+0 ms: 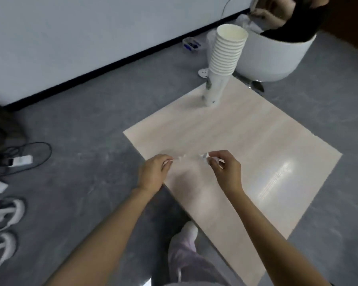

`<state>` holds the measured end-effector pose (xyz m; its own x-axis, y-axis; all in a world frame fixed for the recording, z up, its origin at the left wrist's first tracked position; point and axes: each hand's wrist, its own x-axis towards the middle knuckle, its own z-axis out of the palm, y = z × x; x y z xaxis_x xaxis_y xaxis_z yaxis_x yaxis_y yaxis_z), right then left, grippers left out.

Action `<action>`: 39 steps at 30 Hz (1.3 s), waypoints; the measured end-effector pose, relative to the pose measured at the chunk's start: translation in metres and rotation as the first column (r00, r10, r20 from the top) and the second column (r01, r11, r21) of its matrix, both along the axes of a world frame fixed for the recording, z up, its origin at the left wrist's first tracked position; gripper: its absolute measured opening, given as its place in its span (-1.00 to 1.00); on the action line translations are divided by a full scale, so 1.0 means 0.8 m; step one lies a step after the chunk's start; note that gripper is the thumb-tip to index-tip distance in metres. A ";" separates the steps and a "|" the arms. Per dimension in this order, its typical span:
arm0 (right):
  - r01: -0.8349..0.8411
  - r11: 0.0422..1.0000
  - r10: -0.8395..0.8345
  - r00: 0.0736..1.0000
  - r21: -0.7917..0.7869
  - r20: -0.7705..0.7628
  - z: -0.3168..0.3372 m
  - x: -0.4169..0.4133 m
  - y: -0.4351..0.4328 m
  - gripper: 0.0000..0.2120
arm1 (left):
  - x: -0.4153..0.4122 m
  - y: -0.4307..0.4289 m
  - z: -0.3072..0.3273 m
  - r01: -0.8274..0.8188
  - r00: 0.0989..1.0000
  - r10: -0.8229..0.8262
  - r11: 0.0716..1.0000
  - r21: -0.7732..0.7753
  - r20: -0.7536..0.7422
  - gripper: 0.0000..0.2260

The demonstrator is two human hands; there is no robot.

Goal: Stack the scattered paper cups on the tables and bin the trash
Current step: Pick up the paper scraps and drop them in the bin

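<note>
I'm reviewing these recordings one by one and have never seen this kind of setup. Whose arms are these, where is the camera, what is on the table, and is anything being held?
There is no machine here. A single camera worn on a person's head looks forward and down, so the two bare arms are the wearer's own. The left hand and the right hand both pinch a whitish scrap just above the pale wooden table. It is too blurred to tell what the scrap is, or whether it is one piece or two. At the table's far corner stands a tall stack of paper cups. Behind it is a white round chair, and shoes lie on the floor.
</note>
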<state>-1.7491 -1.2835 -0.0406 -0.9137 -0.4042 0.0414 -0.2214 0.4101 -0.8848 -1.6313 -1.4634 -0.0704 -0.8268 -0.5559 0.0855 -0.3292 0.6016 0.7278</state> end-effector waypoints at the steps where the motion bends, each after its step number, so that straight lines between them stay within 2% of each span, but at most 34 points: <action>1: -0.048 0.999 0.048 0.999 0.001 -0.004 0.001 0.018 -0.014 -0.86 | 0.029 -0.009 0.002 -0.048 0.999 0.048 0.999 0.002 0.005 -0.79; 5: -0.233 0.972 0.233 0.972 -0.015 -0.001 0.009 0.105 -0.060 -0.88 | 0.156 -0.029 0.002 -0.225 0.974 0.225 0.974 -0.013 0.003 -0.81; 9: -0.408 0.913 0.408 0.913 0.015 0.010 0.008 0.206 -0.093 -0.90 | 0.291 -0.015 0.016 -0.409 0.912 0.410 0.911 -0.055 0.018 -0.83; 13: -0.587 0.806 0.590 0.807 0.074 -0.029 0.010 0.320 -0.117 -0.91 | 0.432 0.013 0.023 -0.557 0.824 0.560 0.828 -0.055 0.088 -0.80; 16: -0.723 0.683 0.730 0.682 0.104 -0.052 0.014 0.411 -0.134 -0.91 | 0.538 0.037 0.023 -0.683 0.721 0.683 0.729 -0.048 0.123 -0.80; 19: -0.822 0.563 0.826 0.563 0.083 -0.023 0.011 0.501 -0.145 -0.91 | 0.638 0.069 0.022 -0.793 0.593 0.790 0.606 -0.053 0.156 -0.87; 22: -0.907 0.412 0.911 0.411 0.081 -0.027 0.010 0.591 -0.152 -0.90 | 0.729 0.112 0.019 -0.884 0.451 0.878 0.464 -0.052 0.161 -0.86; 28: -0.992 0.112 0.994 0.111 0.067 -0.017 0.019 0.757 -0.148 -0.92 | 0.865 0.207 0.020 -0.981 0.174 0.975 0.185 -0.066 0.140 -0.88; 34: -0.972 -0.225 0.974 -0.224 0.074 0.026 0.007 0.906 -0.119 -0.90 | 0.959 0.313 0.014 -0.990 -0.140 0.977 -0.137 -0.028 0.161 -0.83; 39: -0.884 -0.463 0.886 -0.461 0.067 0.045 -0.006 1.024 -0.080 -0.92 | 1.020 0.398 -0.004 -0.909 -0.410 0.890 -0.417 -0.009 0.199 -0.89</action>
